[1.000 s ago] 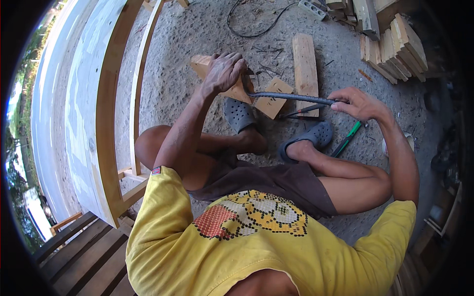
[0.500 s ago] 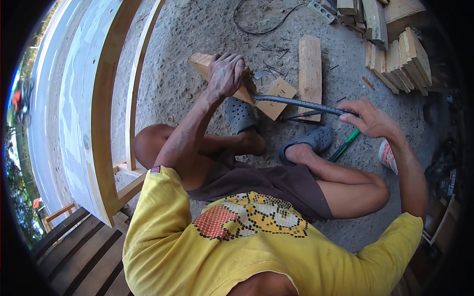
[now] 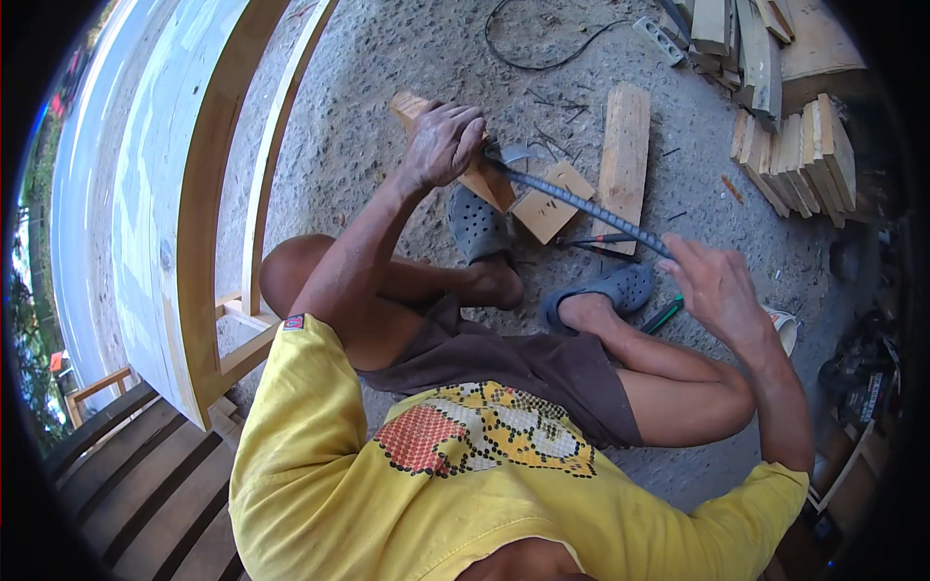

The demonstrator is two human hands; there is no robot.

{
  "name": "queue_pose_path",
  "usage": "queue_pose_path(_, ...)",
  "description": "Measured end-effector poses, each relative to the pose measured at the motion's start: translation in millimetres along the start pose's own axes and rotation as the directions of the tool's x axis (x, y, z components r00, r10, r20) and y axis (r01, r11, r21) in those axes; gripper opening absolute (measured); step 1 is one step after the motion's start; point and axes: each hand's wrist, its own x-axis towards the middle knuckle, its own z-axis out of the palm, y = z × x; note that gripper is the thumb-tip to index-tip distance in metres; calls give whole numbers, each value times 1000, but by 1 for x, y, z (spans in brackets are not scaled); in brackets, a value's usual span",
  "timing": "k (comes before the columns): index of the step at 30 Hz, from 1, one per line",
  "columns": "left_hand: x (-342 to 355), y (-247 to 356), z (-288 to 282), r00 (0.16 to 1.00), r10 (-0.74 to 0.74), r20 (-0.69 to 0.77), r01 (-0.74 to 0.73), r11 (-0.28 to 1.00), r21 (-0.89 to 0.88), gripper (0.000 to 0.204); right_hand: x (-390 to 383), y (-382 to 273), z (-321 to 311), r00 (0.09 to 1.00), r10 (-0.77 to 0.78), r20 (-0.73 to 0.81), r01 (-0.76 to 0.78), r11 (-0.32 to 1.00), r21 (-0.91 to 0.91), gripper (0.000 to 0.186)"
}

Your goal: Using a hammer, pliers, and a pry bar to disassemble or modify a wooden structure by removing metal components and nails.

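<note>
My left hand (image 3: 444, 145) is closed around a wooden block (image 3: 492, 188), which it holds tilted above the ground near my left foot. In my right hand (image 3: 715, 290) is the near end of a ribbed steel bar (image 3: 587, 205). The bar's far end meets the block's right side beside my left fingers; exactly how it touches is partly hidden. Just below the bar lies a small square piece of wood (image 3: 552, 201). A longer plank (image 3: 625, 145) rests beyond it, with a dark, red-marked tool (image 3: 603, 239) across its near end.
Loose nails (image 3: 573, 108) are scattered ahead. A green-handled tool (image 3: 665, 315) lies by my right foot, near a white container (image 3: 783, 327). Stacked wood pieces (image 3: 799, 160) and a power strip (image 3: 659, 41) are at the far right. A wooden frame (image 3: 199, 213) stands left.
My right hand has moved down and slightly left, so the bar now slopes more steeply. The block in my left hand has shifted slightly.
</note>
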Motion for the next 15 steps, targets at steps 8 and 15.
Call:
queue_pose_path(8, 2, -42, -9, 992, -113, -57, 115, 993, 30, 36, 62, 23, 68, 999, 38, -17, -36, 997, 69, 26)
queue_pose_path(15, 19, -55, -3, 889, -198, -412, 300, 933, 200, 50, 41, 29, 86, 993, 18, -114, 10, 971, 240, 17)
